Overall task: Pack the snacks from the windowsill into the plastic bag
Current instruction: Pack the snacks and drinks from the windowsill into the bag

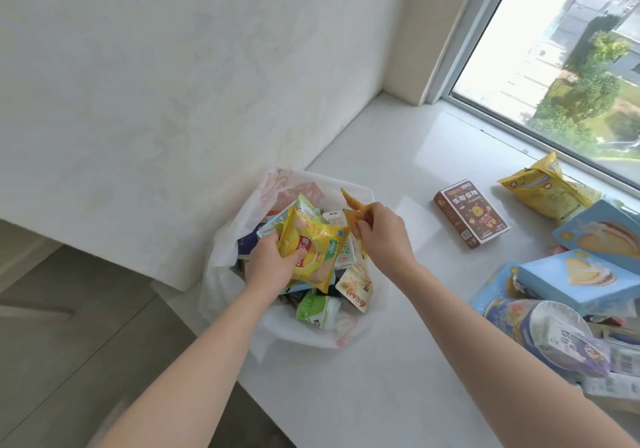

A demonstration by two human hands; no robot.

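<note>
At the left edge of the white windowsill [381,361] we see the white plastic bag [239,291] standing open, its mouth crowded with packets. Over it our left hand [273,264] grips a yellow chip packet [311,243], fingers [266,239] curled round its left side with a pale green packet behind it. Below that in the bag lie a green-and-white pouch [317,310] and a beige sachet [356,288]. Just right, our right hand [381,231] hovers over the bag's far right rim, its fingers pinching a small orange wrapper [353,210] that is crumpled and pointing up. Farther right, apart from the bag, a dark brown box [471,212] lies flat on the sill. Beyond it, near the window [561,66], a yellow snack bag [550,193] rests by the frame. At the far right, blue boxes [581,281] are stacked unevenly, and near them sits a clear-lidded tub [540,329] among other wrappers that we cannot make out.
</note>
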